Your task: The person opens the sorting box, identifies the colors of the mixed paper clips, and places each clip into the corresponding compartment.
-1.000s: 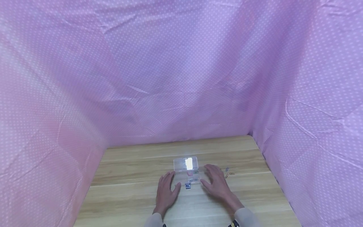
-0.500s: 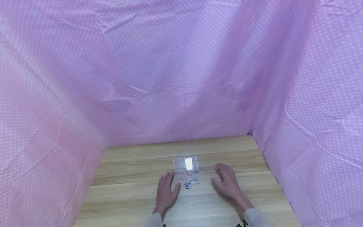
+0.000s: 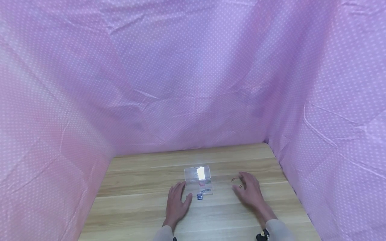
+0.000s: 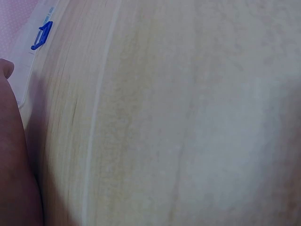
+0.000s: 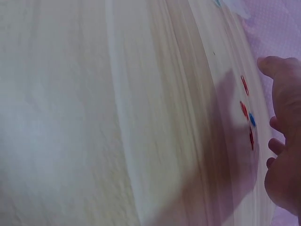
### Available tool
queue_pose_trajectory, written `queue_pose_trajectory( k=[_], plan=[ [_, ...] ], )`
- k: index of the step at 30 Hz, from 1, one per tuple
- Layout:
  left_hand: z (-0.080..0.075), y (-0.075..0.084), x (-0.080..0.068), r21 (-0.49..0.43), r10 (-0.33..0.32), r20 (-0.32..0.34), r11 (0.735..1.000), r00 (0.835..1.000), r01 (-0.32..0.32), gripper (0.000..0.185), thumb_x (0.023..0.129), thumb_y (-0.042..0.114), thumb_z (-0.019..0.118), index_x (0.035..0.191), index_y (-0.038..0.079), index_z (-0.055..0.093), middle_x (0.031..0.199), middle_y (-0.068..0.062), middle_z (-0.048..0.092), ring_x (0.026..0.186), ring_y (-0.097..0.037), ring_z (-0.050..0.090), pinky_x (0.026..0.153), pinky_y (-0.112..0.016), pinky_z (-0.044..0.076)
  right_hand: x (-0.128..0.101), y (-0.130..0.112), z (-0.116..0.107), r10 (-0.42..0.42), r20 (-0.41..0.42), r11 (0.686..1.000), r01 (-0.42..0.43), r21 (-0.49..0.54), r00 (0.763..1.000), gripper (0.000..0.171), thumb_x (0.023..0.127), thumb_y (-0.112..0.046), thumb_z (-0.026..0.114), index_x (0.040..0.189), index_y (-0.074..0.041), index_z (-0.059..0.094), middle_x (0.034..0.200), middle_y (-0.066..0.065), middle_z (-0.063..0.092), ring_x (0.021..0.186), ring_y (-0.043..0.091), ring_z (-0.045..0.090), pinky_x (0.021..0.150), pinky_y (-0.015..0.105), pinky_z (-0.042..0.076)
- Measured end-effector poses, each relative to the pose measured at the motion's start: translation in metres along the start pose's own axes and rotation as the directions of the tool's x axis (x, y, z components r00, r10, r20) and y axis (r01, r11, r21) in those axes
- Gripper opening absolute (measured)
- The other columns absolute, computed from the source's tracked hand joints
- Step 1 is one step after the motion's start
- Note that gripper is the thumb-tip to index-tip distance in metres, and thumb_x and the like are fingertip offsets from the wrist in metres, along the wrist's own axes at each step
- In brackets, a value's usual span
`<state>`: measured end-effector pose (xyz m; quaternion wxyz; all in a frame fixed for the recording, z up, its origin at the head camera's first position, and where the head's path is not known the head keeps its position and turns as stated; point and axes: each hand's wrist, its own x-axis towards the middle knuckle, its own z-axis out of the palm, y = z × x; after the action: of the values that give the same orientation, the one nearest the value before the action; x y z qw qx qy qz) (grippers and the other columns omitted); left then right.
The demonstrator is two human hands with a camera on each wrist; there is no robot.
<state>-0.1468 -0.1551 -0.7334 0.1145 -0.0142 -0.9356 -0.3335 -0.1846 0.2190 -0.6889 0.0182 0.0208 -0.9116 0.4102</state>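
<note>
A clear plastic box lies with its lid laid back behind it. Pink, green and blue paper clips sit in its right part, and a blue latch juts from the front. My left hand rests at the box's left side, fingers relaxed, thumb near the front corner. My right hand hovers by loose paper clips with thumb and fingers spread apart. In the right wrist view several red clips and a blue clip lie on the table near the thumb.
The wooden table carries all of this. Pink dotted cloth hangs along its back and sides. Bare wood lies in front, between the two forearms.
My right hand has moved right, away from the box's right side to the loose paper clips, which it now partly covers. The left hand and the box have stayed put.
</note>
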Motion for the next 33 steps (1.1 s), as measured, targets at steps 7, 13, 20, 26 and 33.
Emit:
queue_pose_trajectory(
  k=[7, 13, 20, 26, 33],
  plan=[
    [0.001, -0.002, 0.000, 0.003, 0.011, -0.010, 1.000, 1.000, -0.011, 0.063, 0.104, 0.048, 0.074, 0.159, 0.019, 0.063, 0.161, -0.010, 0.069, 0.159, -0.036, 0.056, 0.144, -0.060, 0.029, 0.007, 0.009, -0.007, 0.016, 0.000, 0.999, -0.016, -0.035, 1.000, 0.078, 0.103, -0.036, 0.082, 0.167, -0.007, 0.048, 0.171, 0.025, 0.051, 0.160, 0.053, 0.040, 0.136, 0.080, 0.024],
    [0.000, -0.001, 0.000, 0.003, 0.006, -0.007, 1.000, 1.000, -0.006, 0.063, 0.104, 0.048, 0.074, 0.159, 0.019, 0.063, 0.162, -0.009, 0.068, 0.160, -0.035, 0.056, 0.144, -0.060, 0.028, 0.014, 0.017, -0.006, -0.012, -0.037, 0.998, 0.010, -0.055, 0.999, 0.067, 0.106, -0.030, 0.079, 0.162, -0.003, 0.054, 0.164, 0.029, 0.057, 0.153, 0.054, 0.046, 0.132, 0.080, 0.030],
    [0.000, 0.000, -0.001, -0.006, 0.005, -0.005, 1.000, 1.000, -0.005, 0.063, 0.104, 0.048, 0.074, 0.160, 0.019, 0.063, 0.162, -0.009, 0.068, 0.160, -0.036, 0.055, 0.144, -0.059, 0.028, 0.019, 0.023, -0.004, -0.014, -0.063, 0.998, 0.010, -0.068, 0.998, 0.058, 0.106, -0.026, 0.078, 0.154, 0.002, 0.061, 0.159, 0.032, 0.060, 0.150, 0.054, 0.048, 0.131, 0.077, 0.031],
    [0.000, -0.001, -0.001, -0.010, -0.001, 0.004, 1.000, 1.000, 0.001, 0.064, 0.105, 0.048, 0.073, 0.160, 0.020, 0.062, 0.163, -0.009, 0.067, 0.161, -0.035, 0.054, 0.145, -0.058, 0.026, 0.020, 0.024, 0.000, -0.018, -0.088, 0.997, 0.011, -0.073, 0.996, 0.046, 0.105, -0.021, 0.078, 0.143, 0.004, 0.070, 0.150, 0.030, 0.064, 0.143, 0.051, 0.053, 0.129, 0.074, 0.034],
    [-0.001, 0.001, -0.001, -0.010, 0.007, 0.005, 1.000, 1.000, -0.007, 0.064, 0.104, 0.047, 0.074, 0.160, 0.018, 0.062, 0.163, -0.011, 0.067, 0.161, -0.036, 0.054, 0.145, -0.059, 0.027, 0.020, 0.021, 0.001, -0.023, -0.115, 0.997, 0.014, -0.076, 0.993, 0.033, 0.104, -0.015, 0.080, 0.132, 0.003, 0.077, 0.140, 0.027, 0.069, 0.135, 0.048, 0.057, 0.129, 0.070, 0.034]
  ],
)
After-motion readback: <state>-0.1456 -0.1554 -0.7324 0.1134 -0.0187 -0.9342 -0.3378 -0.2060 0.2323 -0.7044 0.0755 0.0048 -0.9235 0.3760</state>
